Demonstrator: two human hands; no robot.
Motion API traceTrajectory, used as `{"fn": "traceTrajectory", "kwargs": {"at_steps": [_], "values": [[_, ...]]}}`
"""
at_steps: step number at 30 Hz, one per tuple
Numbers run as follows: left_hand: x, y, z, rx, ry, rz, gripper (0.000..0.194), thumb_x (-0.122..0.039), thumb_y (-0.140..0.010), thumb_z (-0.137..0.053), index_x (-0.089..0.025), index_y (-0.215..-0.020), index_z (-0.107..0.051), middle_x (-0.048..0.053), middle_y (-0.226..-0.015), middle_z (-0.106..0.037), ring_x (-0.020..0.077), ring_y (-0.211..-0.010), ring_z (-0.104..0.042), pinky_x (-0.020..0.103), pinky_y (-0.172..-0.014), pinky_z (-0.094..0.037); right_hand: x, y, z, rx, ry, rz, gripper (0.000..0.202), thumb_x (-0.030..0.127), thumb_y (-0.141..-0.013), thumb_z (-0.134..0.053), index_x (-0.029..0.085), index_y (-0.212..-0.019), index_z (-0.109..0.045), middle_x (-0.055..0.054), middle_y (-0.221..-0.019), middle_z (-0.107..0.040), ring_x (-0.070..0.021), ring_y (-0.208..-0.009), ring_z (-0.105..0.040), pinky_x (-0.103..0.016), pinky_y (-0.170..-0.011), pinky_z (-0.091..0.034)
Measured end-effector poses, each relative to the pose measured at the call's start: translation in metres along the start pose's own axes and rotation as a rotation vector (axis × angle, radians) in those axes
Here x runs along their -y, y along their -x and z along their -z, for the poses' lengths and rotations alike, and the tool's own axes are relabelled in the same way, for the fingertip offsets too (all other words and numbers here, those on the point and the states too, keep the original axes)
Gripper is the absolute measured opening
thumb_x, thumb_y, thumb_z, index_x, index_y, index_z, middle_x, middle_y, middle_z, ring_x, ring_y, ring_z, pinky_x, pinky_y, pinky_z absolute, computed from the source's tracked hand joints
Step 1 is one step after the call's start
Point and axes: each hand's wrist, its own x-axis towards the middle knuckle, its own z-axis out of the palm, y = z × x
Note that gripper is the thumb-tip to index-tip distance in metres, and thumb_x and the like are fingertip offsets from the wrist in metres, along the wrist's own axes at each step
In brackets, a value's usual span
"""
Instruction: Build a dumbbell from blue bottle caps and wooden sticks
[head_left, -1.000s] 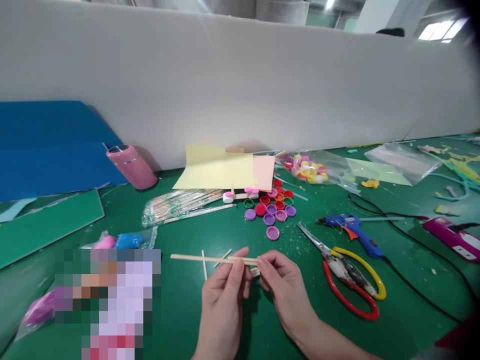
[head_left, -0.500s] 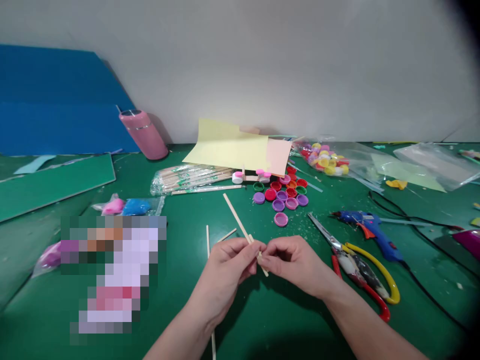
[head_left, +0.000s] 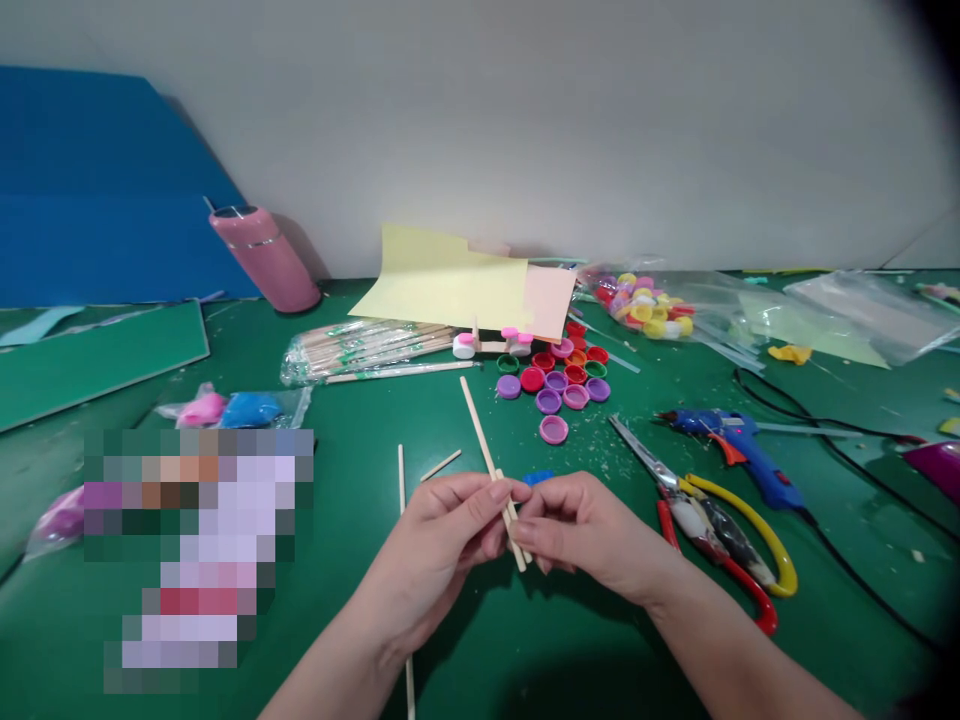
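Between the fingers of my left hand (head_left: 454,530) is a long pale wooden stick (head_left: 475,425), slanting with its top up and to the left. A shorter wooden stick (head_left: 513,512) lies against its lower part. My right hand (head_left: 596,535) is closed, thumb and fingers pinching the sticks near their lower ends. Partly hidden behind the right hand is a small blue thing (head_left: 538,477). On the green table lie another long stick (head_left: 402,475), passing under my left arm, and a short stick piece (head_left: 441,465).
Scissors (head_left: 660,470) with red and yellow handles and a blue glue gun (head_left: 739,440) lie at right. Beyond my hands are colored caps (head_left: 553,430), a small wheeled piece (head_left: 491,346) and bagged sticks (head_left: 367,350). A pink bottle (head_left: 266,260) leans back left; a patch at left is pixelated.
My right fingers have shifted slightly down the sticks, and the two lower ends now show side by side. The blue thing has come into sight. The view has moved a little.
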Motion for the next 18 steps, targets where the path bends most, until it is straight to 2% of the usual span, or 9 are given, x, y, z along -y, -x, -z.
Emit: {"fn": "traceTrajectory", "kwargs": {"at_steps": [7,18], "values": [[-0.0005,-0.0008,0.0008,-0.024,-0.020,0.002,0.021,-0.029,-0.075,-0.060,-0.011,-0.079,-0.069,-0.007,-0.041,-0.040,0.0029,-0.039,-0.024,0.018,-0.041,-0.015,-0.0004,0.0019,-0.0006,0.003,0.002,-0.007,0.028,0.038,-0.071,-0.061,0.015,-0.056,-0.055,0.005,-0.045,-0.049,-0.0039,-0.038,-0.033,-0.017,-0.037,-0.025],[0.0006,0.0003,-0.0009,-0.006,-0.014,-0.009,0.017,-0.027,-0.076,-0.060,-0.013,-0.079,-0.069,-0.007,-0.043,-0.042,0.0017,-0.040,-0.029,0.014,-0.042,-0.023,0.0017,0.0019,-0.0014,0.012,0.012,-0.003,0.034,0.043,-0.071,-0.061,0.013,-0.057,-0.055,0.004,-0.046,-0.049,-0.0029,-0.039,-0.033,-0.016,-0.037,-0.025]]}}
